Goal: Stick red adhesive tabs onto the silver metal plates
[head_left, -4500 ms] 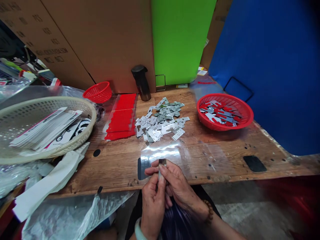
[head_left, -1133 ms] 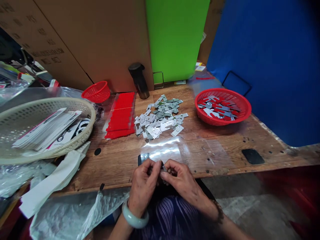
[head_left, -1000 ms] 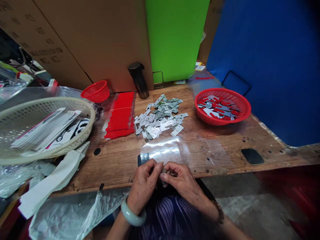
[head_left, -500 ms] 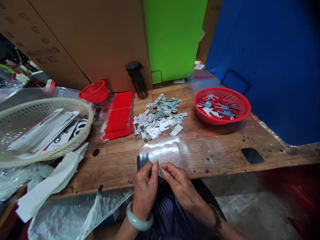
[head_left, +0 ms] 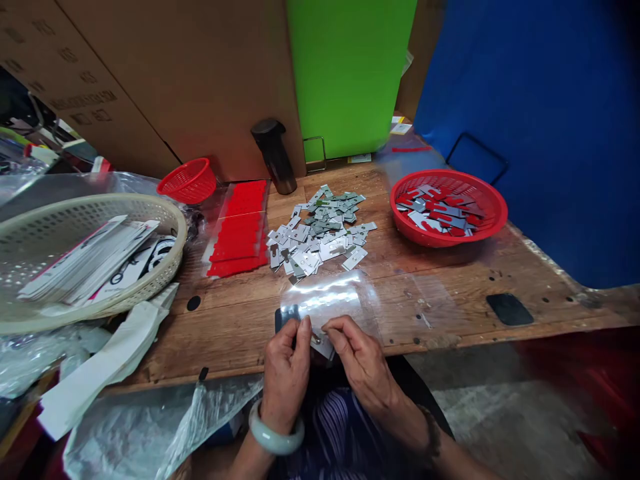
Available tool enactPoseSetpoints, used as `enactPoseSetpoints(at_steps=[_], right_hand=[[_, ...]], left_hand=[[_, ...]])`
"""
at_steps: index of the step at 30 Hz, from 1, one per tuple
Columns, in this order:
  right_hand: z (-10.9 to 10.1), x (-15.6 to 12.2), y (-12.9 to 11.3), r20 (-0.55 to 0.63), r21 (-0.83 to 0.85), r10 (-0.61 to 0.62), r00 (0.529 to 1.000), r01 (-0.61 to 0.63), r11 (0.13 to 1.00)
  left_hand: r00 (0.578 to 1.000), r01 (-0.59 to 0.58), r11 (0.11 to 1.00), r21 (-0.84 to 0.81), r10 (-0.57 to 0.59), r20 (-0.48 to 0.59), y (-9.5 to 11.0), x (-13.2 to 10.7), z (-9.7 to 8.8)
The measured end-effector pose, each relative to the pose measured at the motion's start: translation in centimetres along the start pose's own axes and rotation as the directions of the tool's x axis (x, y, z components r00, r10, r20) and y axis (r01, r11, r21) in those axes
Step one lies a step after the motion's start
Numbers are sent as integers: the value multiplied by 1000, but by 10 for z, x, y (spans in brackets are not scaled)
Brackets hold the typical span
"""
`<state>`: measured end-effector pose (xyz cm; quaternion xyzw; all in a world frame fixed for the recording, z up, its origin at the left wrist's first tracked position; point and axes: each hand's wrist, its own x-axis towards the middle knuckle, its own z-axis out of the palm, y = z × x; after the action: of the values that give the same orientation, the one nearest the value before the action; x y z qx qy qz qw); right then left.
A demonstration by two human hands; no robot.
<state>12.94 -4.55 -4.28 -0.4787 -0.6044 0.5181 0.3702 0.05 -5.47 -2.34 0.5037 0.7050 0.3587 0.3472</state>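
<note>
Near the table's front edge, my left hand pinches a small flat light-grey piece with a dark slot between thumb and fingers. Just to its right is my right hand, thumb and forefinger pressed together by the piece's upper edge; whether they hold anything is too small to tell. Under and beyond the hands lies a shiny clear plastic sheet. A loose pile of similar flat slotted pieces is spread behind it. Red pieces in clear film lie left of the pile.
A red basket at the right holds grey and red pieces. At the left a cream basket holds printed cards. A small red basket and a dark bottle stand at the back, before cardboard, green and blue panels.
My right hand's fingertips have parted slightly from the left hand's, so more of the slotted piece shows between them. My left hand has shifted a little to the left.
</note>
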Motion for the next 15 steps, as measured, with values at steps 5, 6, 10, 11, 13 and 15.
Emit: enactPoseSetpoints(at_steps=[5, 6, 10, 11, 13, 15], right_hand=[[0, 2, 1, -57, -39, -212, 976, 210, 977], [0, 2, 1, -67, -74, -259, 964, 254, 964], [0, 1, 4, -54, -204, -365, 929, 347, 915], [1, 1, 5, -47, -221, -369, 928, 350, 910], [3, 0, 7, -37, -251, -366, 930, 346, 904], [6, -1, 8, -29, -292, -359, 933, 335, 896]], left_hand=[[998, -65, 998, 25, 65, -9, 0, -2, 0], [997, -78, 996, 37, 78, -12, 1, -2, 0], [995, -98, 993, 61, 97, 9, 2, -2, -1], [996, -86, 995, 56, 85, 25, 2, -1, -2], [997, -47, 998, 34, 44, 65, 2, 1, -3], [995, -13, 1000, 23, 11, 98, 2, 3, -5]])
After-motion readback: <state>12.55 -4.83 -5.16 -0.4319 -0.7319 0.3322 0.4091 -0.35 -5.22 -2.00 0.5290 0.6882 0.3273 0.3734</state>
